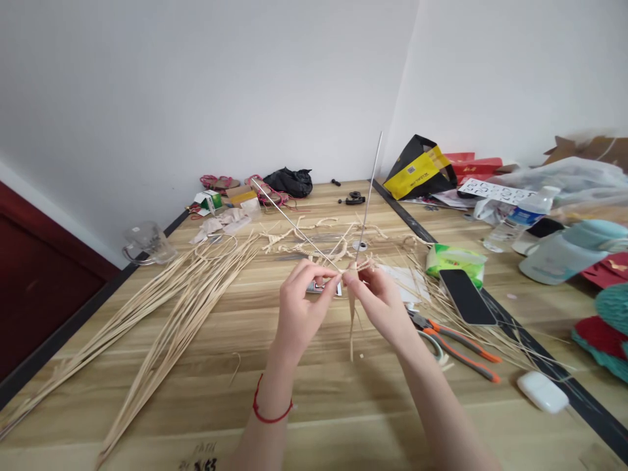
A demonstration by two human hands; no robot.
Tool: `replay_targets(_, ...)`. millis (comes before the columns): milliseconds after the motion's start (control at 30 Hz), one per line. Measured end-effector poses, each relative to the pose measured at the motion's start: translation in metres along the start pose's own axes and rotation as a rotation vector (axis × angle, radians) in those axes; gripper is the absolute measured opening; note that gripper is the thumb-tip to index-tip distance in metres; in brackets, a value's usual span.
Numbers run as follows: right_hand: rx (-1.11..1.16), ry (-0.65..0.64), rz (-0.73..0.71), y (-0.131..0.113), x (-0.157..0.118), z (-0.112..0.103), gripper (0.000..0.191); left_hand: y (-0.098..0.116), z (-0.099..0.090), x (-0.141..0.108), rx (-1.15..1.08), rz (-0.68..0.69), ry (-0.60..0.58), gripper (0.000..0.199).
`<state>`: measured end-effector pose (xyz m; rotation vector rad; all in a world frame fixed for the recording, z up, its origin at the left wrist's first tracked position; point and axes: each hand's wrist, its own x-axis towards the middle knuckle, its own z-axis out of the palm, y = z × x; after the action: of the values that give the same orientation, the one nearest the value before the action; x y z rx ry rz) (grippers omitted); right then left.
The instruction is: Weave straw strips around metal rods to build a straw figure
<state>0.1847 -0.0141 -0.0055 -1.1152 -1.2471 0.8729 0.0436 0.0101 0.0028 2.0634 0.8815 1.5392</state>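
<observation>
My left hand [303, 304] and my right hand [380, 297] meet above the middle of the table, fingertips almost touching. Between them is a small piece of pale rattan work [352, 267], with a strip end [352, 327] hanging below. Two thin metal wires rise from it: one wire [289, 219] slants up to the left, the other wire [371, 190] stands nearly upright. My left thumb and index finger pinch at the lower end of the slanting wire and the strip there. The right fingers are closed round the rattan work, and its gripped part is hidden.
Long rattan strips [181, 314] lie on the left, near a glass mug [147, 243]. At right are orange-handled pliers [461, 350], a phone [468, 297], a white earbud case [543, 391], a water bottle [520, 222] and a blue flask [564, 252]. Twisted rattan pieces [299, 245] lie beyond my hands.
</observation>
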Motion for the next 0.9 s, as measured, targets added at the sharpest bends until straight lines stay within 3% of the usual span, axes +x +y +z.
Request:
replay_targets(133,0.015,0.011,0.013,-0.003,-0.001,0.000,0.022,-0.003,0.003,-0.001,-0.088,-0.040,0.003,0.004)
replay_targets(300,0.094,-0.020,0.186,-0.009,-0.001,-0.004,0.029,-0.003,0.007,-0.002,-0.113,0.009,0.048,0.006)
replay_targets(433,0.101,-0.028,0.263,-0.012,-0.001,-0.005,0.031,0.004,0.009,-0.002,-0.109,0.005,-0.020,0.008)
replay_targets(633,0.068,0.015,0.225,-0.008,0.000,-0.001,0.030,0.008,0.010,-0.003,-0.096,-0.056,-0.048,0.012)
replay_targets(900,0.090,0.035,0.210,-0.009,-0.001,0.001,0.032,0.005,0.017,-0.004,-0.080,-0.011,0.000,0.011)
